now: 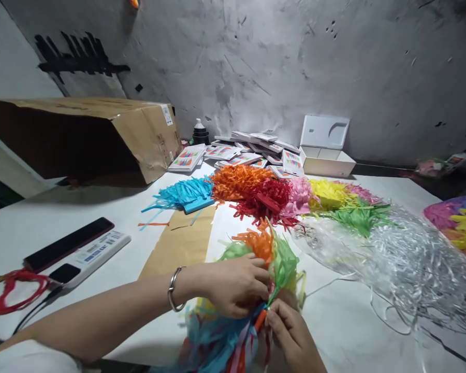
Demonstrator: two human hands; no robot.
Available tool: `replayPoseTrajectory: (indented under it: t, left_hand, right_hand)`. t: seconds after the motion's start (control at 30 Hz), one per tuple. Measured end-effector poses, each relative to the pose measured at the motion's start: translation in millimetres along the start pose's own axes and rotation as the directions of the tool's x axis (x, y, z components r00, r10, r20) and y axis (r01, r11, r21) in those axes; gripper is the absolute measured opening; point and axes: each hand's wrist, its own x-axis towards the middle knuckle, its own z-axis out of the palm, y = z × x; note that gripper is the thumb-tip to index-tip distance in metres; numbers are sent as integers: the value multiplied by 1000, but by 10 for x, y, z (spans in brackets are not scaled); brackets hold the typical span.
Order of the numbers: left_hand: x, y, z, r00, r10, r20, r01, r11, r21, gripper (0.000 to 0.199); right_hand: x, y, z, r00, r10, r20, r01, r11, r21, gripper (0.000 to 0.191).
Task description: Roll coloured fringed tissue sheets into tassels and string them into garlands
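Observation:
A bunch of tissue paper tassels in blue, green, orange, pink, red and yellow [217, 331] lies at the front edge of the table below me. My left hand [238, 284], with a silver bangle at its wrist, reaches across it, fingers curled down into the strips. Close against it, my right hand [291, 331] pinches the narrow end of a green tassel [284, 261] beside a rolled orange piece [261, 319]. The left fingertips are partly hidden among the paper. Orange fringe [258, 242] sticks up beyond my left hand.
Heaps of blue [186, 194], orange [235, 181], red [266, 199] and yellow tassels [330, 193] line the table's middle. Silver strips [411, 264] spread at right. Behind are flat printed boxes [252, 147], an open white box [328, 160] and a cardboard carton [147, 137]. A phone [70, 243] lies left.

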Motion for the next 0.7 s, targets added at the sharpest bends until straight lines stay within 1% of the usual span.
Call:
replayPoseTrajectory:
  t: [0.07,0.1,0.17,0.23,0.3,0.37,0.43,0.5,0.57,0.63,0.7]
  left_hand:
    - [7,7,19,1000,0,13,-1,998,58,18]
    - [8,20,21,1000,-11,15,9,996,91,16]
    - [-1,76,-13,996,-87,-23,90,978,189,12]
    - [-23,169,-102,978,-185,-96,206,932,299,8]
    - [-57,270,-215,957,-247,-152,285,893,349,13]
    - [-95,340,-297,948,-277,-158,314,896,314,18]
    - [-133,351,-310,939,-309,-150,338,907,252,16]
    - [-171,314,-257,932,-327,-155,356,904,234,12]
    - [-207,265,-182,930,-320,-182,358,901,244,9]
    - [-236,238,-129,918,-286,-275,350,910,222,8]
    - [-250,235,-112,891,-251,-377,320,938,134,10]
  right_hand:
    - [-19,-45,3,1000,17,-3,-17,994,110,46]
    - [-21,-58,3,1000,6,-13,-4,992,128,46]
    - [-13,-62,-11,997,-19,-72,26,995,98,46]
    - [5,-54,-49,990,-35,-137,39,999,25,47]
    - [23,-56,-100,982,-44,-183,38,999,-37,48]
    - [32,-83,-148,976,-69,-206,53,995,-84,48]
    - [30,-131,-180,973,-79,-217,57,993,-104,46]
    - [21,-184,-197,969,-106,-224,80,989,-123,43]
    - [9,-226,-200,968,-141,-208,114,984,-138,39]
    - [-2,-251,-190,965,-165,-202,137,980,-143,39]
    - [-14,-268,-171,955,-176,-240,144,979,-146,39]
